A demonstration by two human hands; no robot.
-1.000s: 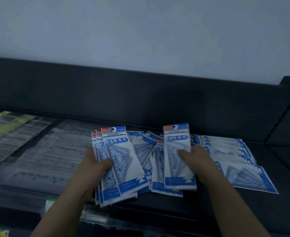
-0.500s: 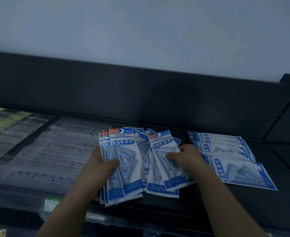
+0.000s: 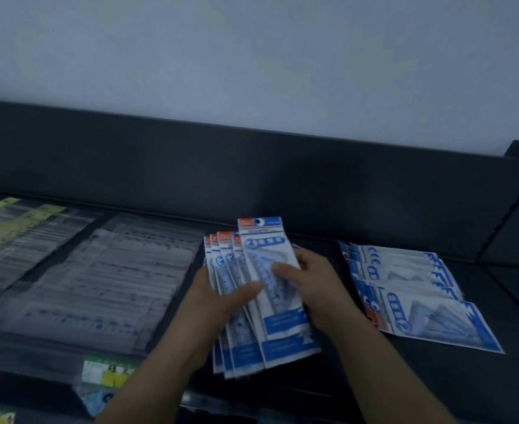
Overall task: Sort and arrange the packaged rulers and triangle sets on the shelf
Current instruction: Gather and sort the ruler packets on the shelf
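Observation:
A fanned stack of blue-and-white triangle set packs [image 3: 246, 341] stands upright over the dark shelf [image 3: 435, 377] at centre. My left hand [image 3: 218, 304] grips the stack from the left, thumb across its front. My right hand [image 3: 310, 286] holds the frontmost pack [image 3: 270, 249] against the stack, thumb on its face and fingers behind. A second pile of the same packs [image 3: 420, 295] lies flat and sideways on the shelf to the right, apart from both hands.
Clear-wrapped ruler packs [image 3: 99, 280] lie in overlapping rows on the left, with yellow-headed ones [image 3: 10, 221] at the far left. A dark back panel [image 3: 252, 172] runs behind the shelf. A yellow-green price label [image 3: 108, 373] sits on the front edge.
My right hand has brought its pack left onto the front of the stack in my left hand. The loose packs between the hands are now gathered into that stack.

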